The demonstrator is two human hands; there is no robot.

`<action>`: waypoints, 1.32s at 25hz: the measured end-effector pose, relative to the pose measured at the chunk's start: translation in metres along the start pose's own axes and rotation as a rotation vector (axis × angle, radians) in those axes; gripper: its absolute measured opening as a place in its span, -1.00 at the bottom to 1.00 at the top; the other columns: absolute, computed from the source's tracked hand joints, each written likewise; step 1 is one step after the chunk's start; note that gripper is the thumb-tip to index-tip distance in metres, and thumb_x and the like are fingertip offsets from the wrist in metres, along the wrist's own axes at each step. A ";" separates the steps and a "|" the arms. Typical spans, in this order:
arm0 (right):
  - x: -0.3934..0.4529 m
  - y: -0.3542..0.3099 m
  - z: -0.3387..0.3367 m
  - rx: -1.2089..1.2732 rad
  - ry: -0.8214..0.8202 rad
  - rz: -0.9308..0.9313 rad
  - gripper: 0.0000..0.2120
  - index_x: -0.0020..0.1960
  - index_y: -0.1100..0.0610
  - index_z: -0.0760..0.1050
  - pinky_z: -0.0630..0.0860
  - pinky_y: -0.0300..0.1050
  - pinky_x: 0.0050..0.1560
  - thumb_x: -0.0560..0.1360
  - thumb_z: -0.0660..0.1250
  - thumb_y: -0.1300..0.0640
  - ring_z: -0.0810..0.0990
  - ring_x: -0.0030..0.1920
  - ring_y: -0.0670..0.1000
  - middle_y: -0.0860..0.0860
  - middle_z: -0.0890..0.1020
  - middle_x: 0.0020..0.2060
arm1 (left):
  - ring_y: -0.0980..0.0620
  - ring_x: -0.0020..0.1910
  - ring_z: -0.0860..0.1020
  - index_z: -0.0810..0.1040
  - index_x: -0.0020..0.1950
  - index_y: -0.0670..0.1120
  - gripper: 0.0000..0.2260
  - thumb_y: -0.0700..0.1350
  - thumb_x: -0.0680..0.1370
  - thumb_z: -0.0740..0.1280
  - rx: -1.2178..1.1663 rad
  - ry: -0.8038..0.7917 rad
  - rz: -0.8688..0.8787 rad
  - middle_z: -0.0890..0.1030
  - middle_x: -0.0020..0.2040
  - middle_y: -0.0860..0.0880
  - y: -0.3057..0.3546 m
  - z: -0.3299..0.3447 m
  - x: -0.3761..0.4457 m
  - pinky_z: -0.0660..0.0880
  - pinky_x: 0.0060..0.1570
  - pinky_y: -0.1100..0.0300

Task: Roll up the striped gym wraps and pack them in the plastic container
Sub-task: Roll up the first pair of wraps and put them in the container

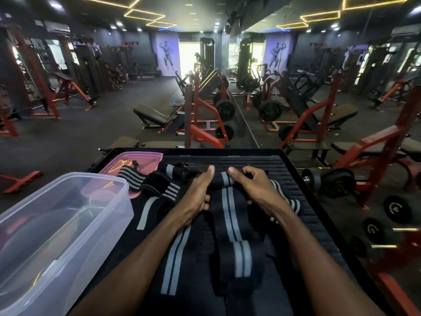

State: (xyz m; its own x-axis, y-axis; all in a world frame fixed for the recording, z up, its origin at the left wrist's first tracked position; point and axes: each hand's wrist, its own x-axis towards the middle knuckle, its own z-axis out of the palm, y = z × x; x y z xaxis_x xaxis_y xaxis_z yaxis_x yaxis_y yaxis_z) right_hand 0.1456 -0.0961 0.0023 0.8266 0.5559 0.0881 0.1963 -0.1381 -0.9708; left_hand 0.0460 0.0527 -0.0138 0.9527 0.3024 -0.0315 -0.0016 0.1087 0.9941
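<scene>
Black striped wrap (227, 208) is gripped at its rolled end by left hand (200, 192) and right hand (252, 188), fingers curled, on the black platform (296, 176); the clear plastic container (57, 226) is positioned left.

Black ribbed tabletop (284, 165) with loose striped wraps (230, 215), a clear plastic container (57, 224) and pink lid (136, 159) on it.
</scene>
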 end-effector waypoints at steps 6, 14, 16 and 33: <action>0.006 0.007 0.001 -0.055 0.072 0.025 -0.46 -0.34 0.12 0.44 0.39 -0.08 -0.19 0.44 0.37 -0.35 0.49 -0.28 0.03 0.04 0.52 -0.34 | -0.02 -0.49 0.53 0.54 0.04 -0.13 -0.73 0.09 0.60 0.33 0.191 0.081 0.173 0.65 -0.29 -0.06 -0.005 0.008 -0.003 0.46 -0.49 0.14; 0.001 -0.001 0.010 -0.114 -0.010 -0.171 -0.72 -0.22 0.16 0.62 0.43 -0.36 -0.22 0.58 0.38 0.02 0.55 -0.31 -0.22 -0.08 0.63 -0.35 | -0.13 0.13 0.66 0.66 0.06 -0.16 -0.74 0.02 0.56 0.41 -0.076 0.169 0.062 0.71 0.06 -0.18 -0.009 0.008 0.003 0.53 0.27 -0.10; 0.000 0.001 0.011 -0.114 -0.029 -0.155 -0.66 -0.30 0.13 0.56 0.38 -0.34 -0.32 0.60 0.36 0.00 0.47 -0.41 -0.24 -0.15 0.54 -0.46 | -0.13 0.14 0.65 0.69 0.00 -0.08 -0.81 0.02 0.53 0.44 -0.036 0.175 0.120 0.71 0.06 -0.14 -0.009 0.006 0.002 0.50 0.30 -0.15; 0.002 0.013 0.013 0.038 -0.022 -0.180 -0.90 -0.03 0.20 0.73 0.59 -0.10 0.17 0.45 0.52 0.21 0.70 0.02 0.01 0.08 0.73 -0.09 | -0.04 -0.02 0.69 0.69 -0.07 -0.14 -0.91 -0.14 0.49 0.49 0.003 0.212 0.139 0.74 -0.10 -0.11 -0.011 -0.002 0.004 0.57 0.17 0.05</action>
State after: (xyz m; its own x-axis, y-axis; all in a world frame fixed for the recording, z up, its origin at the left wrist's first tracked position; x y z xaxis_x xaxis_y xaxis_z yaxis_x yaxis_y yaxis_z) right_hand 0.1429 -0.0866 -0.0130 0.7679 0.5869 0.2567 0.3196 -0.0037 -0.9475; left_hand 0.0489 0.0543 -0.0249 0.8581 0.5065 0.0845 -0.1268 0.0497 0.9907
